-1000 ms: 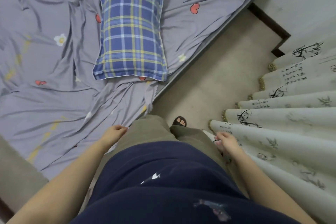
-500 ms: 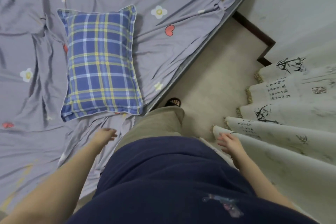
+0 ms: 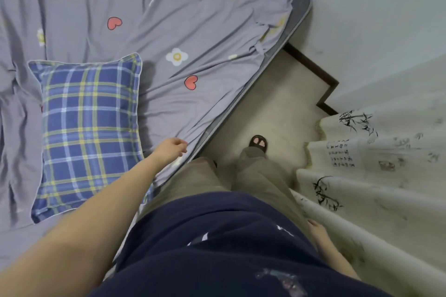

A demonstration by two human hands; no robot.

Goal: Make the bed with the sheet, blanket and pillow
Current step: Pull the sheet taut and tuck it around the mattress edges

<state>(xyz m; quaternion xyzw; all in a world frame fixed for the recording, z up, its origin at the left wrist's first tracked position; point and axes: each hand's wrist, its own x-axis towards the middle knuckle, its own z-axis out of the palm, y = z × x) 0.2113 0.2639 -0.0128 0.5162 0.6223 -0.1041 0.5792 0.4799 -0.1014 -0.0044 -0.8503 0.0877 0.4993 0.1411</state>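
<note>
Sheet (image 3: pixel 193 31): thin matt cloth, creased. Pillow (image 3: pixel 89 128): smooth woven plaid cloth.

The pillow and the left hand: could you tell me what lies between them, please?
In the head view, only bare wrinkled sheet lies between the pillow and the left hand.

I see lilac-grey fabric sheet (image 3: pixel 193 31): red hearts, white flowers | rectangular blue cloth pillow (image 3: pixel 89 132): yellow-white plaid | cream pleated curtain (image 3: pixel 386 176): black bamboo

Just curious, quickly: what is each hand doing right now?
Left hand: fingers curled by the sheet; grip cannot be told.
Right hand: open, holding nothing.
</note>
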